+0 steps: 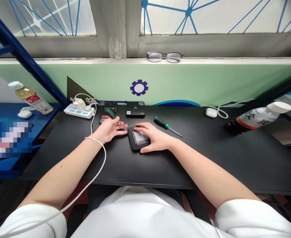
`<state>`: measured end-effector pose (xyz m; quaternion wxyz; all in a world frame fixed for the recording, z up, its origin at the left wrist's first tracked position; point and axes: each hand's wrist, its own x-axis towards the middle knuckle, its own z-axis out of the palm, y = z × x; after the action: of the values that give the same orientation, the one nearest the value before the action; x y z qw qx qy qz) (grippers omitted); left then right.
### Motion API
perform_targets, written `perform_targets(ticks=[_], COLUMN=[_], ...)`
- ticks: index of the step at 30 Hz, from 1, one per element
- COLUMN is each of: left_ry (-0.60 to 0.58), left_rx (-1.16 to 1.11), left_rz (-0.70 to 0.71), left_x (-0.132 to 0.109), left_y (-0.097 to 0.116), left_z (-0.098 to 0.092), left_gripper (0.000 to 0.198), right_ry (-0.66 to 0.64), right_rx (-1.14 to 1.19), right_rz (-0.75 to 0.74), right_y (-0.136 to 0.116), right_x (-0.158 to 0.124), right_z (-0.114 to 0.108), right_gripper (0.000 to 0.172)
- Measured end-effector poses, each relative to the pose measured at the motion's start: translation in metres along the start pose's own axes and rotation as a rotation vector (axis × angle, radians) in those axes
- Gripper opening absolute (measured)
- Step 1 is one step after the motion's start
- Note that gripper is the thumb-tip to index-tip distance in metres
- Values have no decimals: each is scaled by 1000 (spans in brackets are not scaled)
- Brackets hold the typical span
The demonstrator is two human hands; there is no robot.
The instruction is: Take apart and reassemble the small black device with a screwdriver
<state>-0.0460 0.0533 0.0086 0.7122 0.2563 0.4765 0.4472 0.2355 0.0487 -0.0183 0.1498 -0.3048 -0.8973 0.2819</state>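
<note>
A flat black square device with a printed label lies on the black table. My right hand spans it, fingers over the far side and thumb at the near edge, gripping it. A screwdriver with a green and black handle is pinched in my left hand. Its thin shaft slants down to the right, and the tip is near the device's far left corner; whether it touches is too small to tell. To the right of my right hand lies a second green and black screwdriver.
Behind my hands are a black box and a phone. A white power strip stands left, its white cable crossing my left forearm. At right are an earbud case and a bottle. Glasses rest on the sill.
</note>
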Motion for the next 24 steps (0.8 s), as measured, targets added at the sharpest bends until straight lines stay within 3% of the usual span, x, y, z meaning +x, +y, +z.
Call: perform_targets(ticks=[24], left_ry=[33], left_rx=[-7], left_rz=[109], left_x=[-1], left_y=[-10], left_z=[6], left_gripper=[29], right_ry=[87], right_rx=[-48], right_rz=[13], right_y=[-1], right_x=[2], right_z=[6], right_gripper=[106])
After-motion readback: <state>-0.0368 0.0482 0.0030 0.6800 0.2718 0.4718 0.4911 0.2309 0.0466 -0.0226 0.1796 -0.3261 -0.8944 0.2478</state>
